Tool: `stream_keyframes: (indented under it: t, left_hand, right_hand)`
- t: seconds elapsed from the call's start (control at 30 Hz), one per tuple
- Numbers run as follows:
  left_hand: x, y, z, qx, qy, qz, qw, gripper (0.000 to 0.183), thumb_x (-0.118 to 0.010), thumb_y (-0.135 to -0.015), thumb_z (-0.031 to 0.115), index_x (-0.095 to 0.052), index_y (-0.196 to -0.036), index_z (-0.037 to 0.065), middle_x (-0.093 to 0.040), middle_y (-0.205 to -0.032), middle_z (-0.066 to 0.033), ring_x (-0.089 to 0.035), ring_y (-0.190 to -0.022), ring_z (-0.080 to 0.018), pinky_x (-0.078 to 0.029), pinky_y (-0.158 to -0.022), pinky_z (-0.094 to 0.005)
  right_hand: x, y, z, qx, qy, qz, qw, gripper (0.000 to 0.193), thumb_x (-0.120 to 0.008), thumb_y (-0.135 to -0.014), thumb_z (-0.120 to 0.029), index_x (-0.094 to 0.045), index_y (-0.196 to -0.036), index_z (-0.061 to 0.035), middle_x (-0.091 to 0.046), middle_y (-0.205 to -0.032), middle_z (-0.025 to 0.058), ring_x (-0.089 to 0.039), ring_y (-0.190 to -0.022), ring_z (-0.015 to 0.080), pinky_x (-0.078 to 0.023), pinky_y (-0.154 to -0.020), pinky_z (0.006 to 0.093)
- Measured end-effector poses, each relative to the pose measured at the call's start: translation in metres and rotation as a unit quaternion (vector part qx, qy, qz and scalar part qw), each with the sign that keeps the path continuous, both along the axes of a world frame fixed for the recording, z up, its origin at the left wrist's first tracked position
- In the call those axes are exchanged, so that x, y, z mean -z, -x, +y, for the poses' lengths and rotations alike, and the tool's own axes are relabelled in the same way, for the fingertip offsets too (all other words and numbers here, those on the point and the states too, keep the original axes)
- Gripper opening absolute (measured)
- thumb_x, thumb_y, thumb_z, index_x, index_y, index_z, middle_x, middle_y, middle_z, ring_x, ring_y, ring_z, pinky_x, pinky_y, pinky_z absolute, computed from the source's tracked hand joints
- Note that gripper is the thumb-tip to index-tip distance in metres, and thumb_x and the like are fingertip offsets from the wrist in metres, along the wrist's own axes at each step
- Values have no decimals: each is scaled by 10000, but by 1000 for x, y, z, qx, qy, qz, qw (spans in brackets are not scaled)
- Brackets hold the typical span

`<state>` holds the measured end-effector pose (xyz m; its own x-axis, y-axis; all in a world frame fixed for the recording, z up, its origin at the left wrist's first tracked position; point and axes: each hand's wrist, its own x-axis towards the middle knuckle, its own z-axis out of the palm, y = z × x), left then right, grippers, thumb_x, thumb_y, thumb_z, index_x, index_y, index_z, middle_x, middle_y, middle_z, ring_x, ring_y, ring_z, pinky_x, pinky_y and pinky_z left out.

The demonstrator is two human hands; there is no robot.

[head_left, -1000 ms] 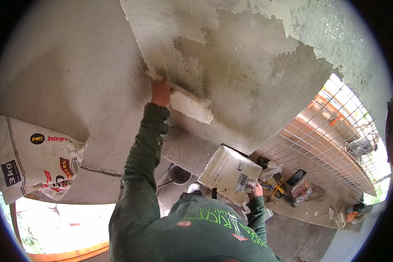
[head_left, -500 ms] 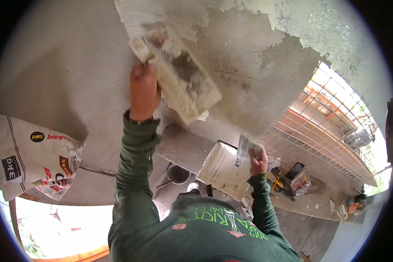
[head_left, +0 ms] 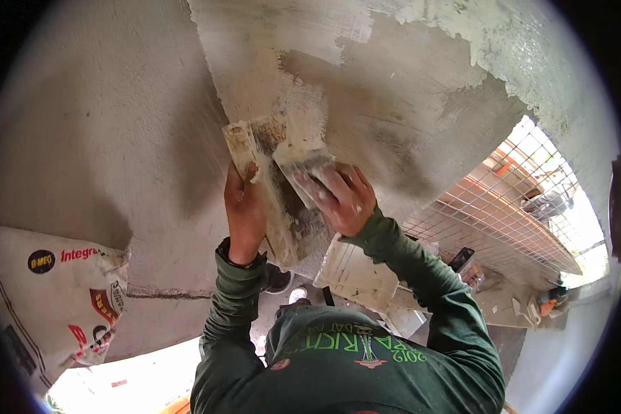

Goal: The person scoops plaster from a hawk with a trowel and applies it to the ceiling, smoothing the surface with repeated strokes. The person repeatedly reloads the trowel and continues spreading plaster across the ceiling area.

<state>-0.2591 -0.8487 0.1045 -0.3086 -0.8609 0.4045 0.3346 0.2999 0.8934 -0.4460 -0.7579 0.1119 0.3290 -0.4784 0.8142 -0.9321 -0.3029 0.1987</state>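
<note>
My left hand (head_left: 245,217) is closed around a long rectangular plastering trowel (head_left: 274,207), smeared with pale plaster and tilted in front of the wall. In my right hand (head_left: 350,200) is a putty knife (head_left: 298,164) with a wide blade, its fingers wrapped over it. The blade lies across the upper part of the trowel's face, seemingly touching it, with plaster around its edge. Behind the tools is the grey wall (head_left: 407,103), partly coated with lighter plaster in ragged patches.
A white printed sack (head_left: 55,297) hangs or stands at the left. Below my hands is a pale plaster-stained container (head_left: 355,276), partly hidden by my right arm, with a dark bucket (head_left: 277,279) beside it. A wire-mesh opening (head_left: 510,200) and small items (head_left: 466,265) on a ledge are at the right.
The trowel has come down from higher on the wall and turned more upright. My right hand has moved up and left from over the container, bringing the putty knife onto the trowel.
</note>
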Motion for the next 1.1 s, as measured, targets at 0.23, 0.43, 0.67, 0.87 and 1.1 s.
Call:
stream_keyframes:
  t: [0.23,0.43,0.67,0.87,1.1]
  left_hand:
    - [26,-5,-32,16,-35,24,999,465,-353,-954,-57,-431,-1410,-8,-564,-1293,-99,-529,-1172,-177,-370,-1071,-316]
    - [44,-1,-59,-89,5,6,996,287,-438,-1010,25,-499,-1286,-27,-591,-1154,-97,-544,-1051,-171,-415,-958,-295]
    - [26,56,-116,-199,112,15,974,237,-570,-982,171,-525,-1125,-12,-537,-1070,-85,-479,-929,-153,-422,-809,-330]
    - [-18,144,-97,-312,171,70,932,391,-647,-898,102,-542,-1240,-57,-446,-1058,-105,-471,-927,-204,-430,-789,-354]
    - [-67,208,-14,-247,250,92,932,622,-648,-787,70,-484,-1374,-52,-394,-1103,-140,-456,-944,-254,-428,-802,-388]
  right_hand:
    - [-25,6,-130,189,56,-16,980,342,-599,-857,-70,-657,-1191,-116,-605,-1076,144,-643,-920,321,-553,-717,391]
    - [-96,27,-92,234,103,-123,959,256,-640,-850,-62,-603,-1102,-34,-569,-1071,172,-617,-808,376,-545,-650,434]
    - [-49,53,49,245,58,-193,948,254,-690,-878,-100,-578,-1039,62,-589,-951,242,-597,-848,476,-505,-725,460]
    - [50,84,190,313,-79,-401,857,141,-635,-876,-67,-561,-959,20,-550,-888,213,-568,-823,438,-470,-733,462]
    - [98,104,258,330,-100,-426,836,120,-612,-878,-52,-552,-960,11,-545,-881,195,-562,-819,404,-469,-738,428]
